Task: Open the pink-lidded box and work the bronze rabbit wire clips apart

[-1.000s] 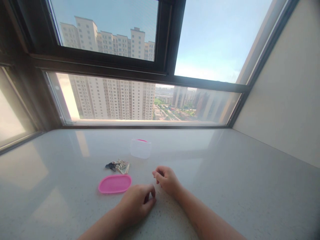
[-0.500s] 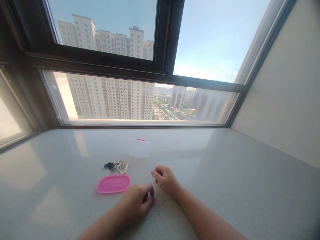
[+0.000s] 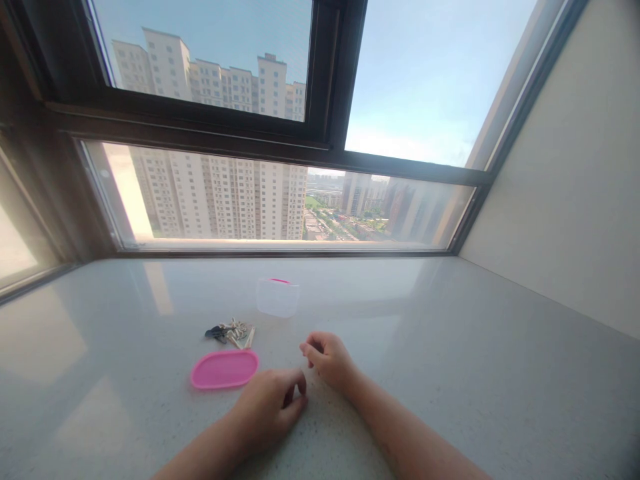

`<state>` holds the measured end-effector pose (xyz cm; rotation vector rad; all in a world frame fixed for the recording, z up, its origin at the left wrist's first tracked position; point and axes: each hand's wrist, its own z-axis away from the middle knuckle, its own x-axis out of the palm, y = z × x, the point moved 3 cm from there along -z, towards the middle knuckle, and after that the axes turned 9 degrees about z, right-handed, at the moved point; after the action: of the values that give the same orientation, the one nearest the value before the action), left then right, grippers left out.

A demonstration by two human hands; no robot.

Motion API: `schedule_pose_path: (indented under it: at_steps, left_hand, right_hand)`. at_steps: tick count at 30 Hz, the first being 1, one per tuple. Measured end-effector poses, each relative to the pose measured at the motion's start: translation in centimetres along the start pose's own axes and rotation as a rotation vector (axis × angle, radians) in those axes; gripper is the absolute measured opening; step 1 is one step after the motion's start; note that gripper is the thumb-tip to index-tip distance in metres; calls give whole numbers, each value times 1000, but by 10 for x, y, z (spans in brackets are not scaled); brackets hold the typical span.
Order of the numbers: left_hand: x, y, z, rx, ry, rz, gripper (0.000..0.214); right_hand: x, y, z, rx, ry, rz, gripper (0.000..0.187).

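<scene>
My left hand (image 3: 273, 405) rests on the pale speckled surface, its fingers curled and the thumb tip meeting the index finger; nothing shows in it. Just beyond it on the left lies a pink oval lid (image 3: 225, 370), its near right end close to my knuckles. My right hand (image 3: 327, 357) lies a little farther forward, loosely closed with nothing visible inside. Behind the lid is a small pile of keys (image 3: 235, 333), some metal and some with black heads. Farther back stands a clear plastic container (image 3: 277, 300) with a bit of pink at its top.
The speckled sill (image 3: 450, 373) spreads to both sides. Dark window frames (image 3: 280, 255) border its far edge, with tall buildings outside. A white wall (image 3: 560, 200) rises on the right.
The whole view has shifted very slightly. Both hands and the objects keep their places.
</scene>
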<state>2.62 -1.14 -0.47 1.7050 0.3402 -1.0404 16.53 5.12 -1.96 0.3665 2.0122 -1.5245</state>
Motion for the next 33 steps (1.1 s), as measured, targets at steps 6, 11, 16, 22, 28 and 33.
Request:
schedule_pose_path:
  at_steps: [6, 11, 16, 22, 28, 33]
  left_hand:
    - [0, 1, -1, -6, -11, -1, 14]
    - [-1, 0, -1, -21, -14, 0, 13]
    - [-2, 2, 0, -38, -14, -2, 15]
    - [-1, 0, 0, -16, -5, -5, 14]
    - [1, -3, 0, -11, -1, -10, 13]
    - [-1, 0, 0, 2, -2, 4, 13]
  right_hand:
    - [-1, -1, 0, 3, 1, 5, 24]
    - [1, 0, -1, 2, -1, -1, 24]
    - [1, 0, 0, -6, -3, -17, 24]
    - [1, 0, 0, -6, -4, -5, 24]
    - [1, -1, 0, -4, -3, 7, 24]
    - [-1, -2, 1, -6, 1, 11, 25]
